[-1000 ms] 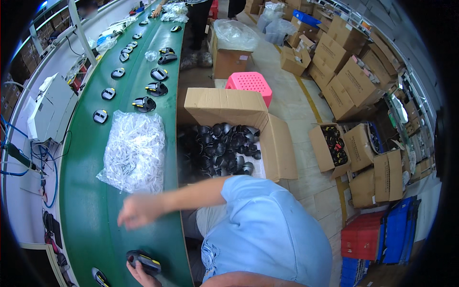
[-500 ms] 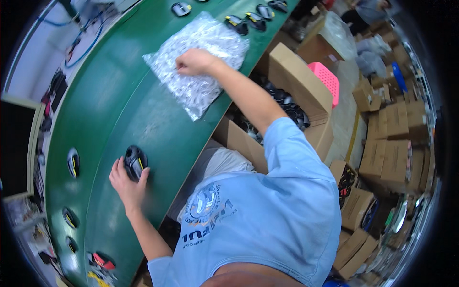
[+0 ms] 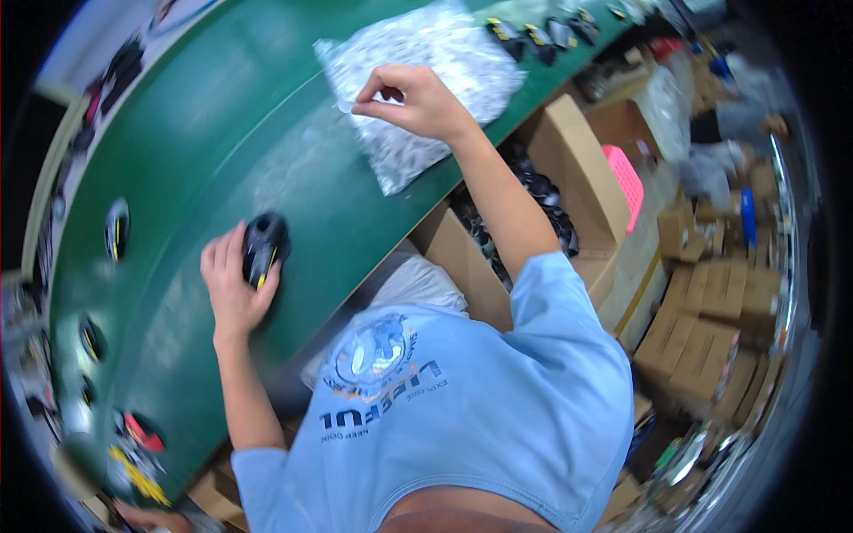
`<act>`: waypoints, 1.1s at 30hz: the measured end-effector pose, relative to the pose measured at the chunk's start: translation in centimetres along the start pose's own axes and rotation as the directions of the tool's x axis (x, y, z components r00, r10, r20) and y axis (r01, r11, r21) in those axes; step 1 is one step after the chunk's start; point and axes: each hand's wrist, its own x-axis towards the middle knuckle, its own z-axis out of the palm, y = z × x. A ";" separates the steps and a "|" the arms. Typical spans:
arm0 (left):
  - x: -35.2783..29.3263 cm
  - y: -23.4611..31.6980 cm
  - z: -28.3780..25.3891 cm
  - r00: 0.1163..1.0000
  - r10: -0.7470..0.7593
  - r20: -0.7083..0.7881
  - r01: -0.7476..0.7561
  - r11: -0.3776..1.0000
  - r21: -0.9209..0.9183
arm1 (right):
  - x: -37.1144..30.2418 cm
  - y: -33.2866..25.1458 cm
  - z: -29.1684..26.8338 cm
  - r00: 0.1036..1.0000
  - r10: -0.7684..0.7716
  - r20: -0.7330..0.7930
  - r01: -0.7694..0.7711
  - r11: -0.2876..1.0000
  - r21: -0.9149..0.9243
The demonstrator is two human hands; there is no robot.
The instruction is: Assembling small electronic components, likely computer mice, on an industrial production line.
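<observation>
My left hand rests on the green conveyor bench at centre left of the frame, its grip curled around a black computer mouse with a yellow stripe. My right hand, near the top centre, pinches its fingertips on the clear plastic bag of small parts. Below the bench edge stands an open brown cardboard box of black mice.

green belt, black mouse with yellow stripe, clear crinkled bag, pink basket.
</observation>
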 end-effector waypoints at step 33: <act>0.8 3.3 2.5 0.994 -0.036 -0.102 0.030 0.998 -0.058 | -4.9 -10.2 13.3 0.990 0.141 0.030 -0.143 0.936 0.323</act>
